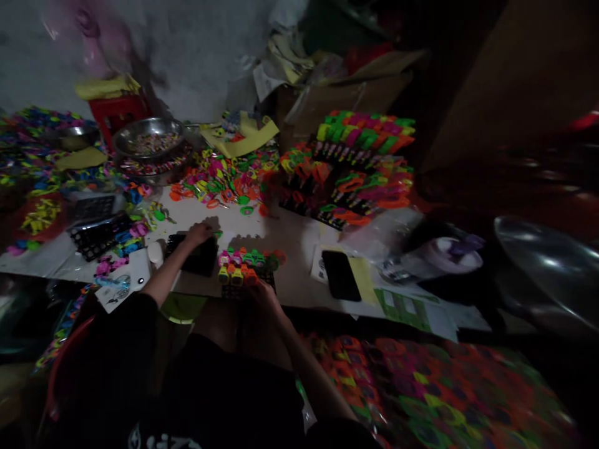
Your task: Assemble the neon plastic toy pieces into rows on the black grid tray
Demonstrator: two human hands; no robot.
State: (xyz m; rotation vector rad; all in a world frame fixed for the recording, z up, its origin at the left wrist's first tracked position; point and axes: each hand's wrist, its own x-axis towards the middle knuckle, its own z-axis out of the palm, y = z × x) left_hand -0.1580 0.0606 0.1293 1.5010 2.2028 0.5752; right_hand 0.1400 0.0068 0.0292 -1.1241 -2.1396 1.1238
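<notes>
My right hand (267, 295) has its fingers closed at an orange toy watch (250, 276) in the front row of a black card with cut-outs (234, 292). Beside it in that row sit yellow toy watches (236, 276). Behind them stands a row of pink and green toy watches (253, 257). Over the far edge of a dark flat tray or card (201, 260), my left hand (199, 234) is curled with fingertips together. A small green piece (217, 234) shows at those fingertips; dim light hides whether it is held.
A loose pile of colourful watches (224, 181) lies at the back, near a metal bowl (150, 140) of small parts. Filled cards (360, 143) are stacked at back right. A black phone (340, 274) lies on the right; bagged watches (444, 386) are below the table edge.
</notes>
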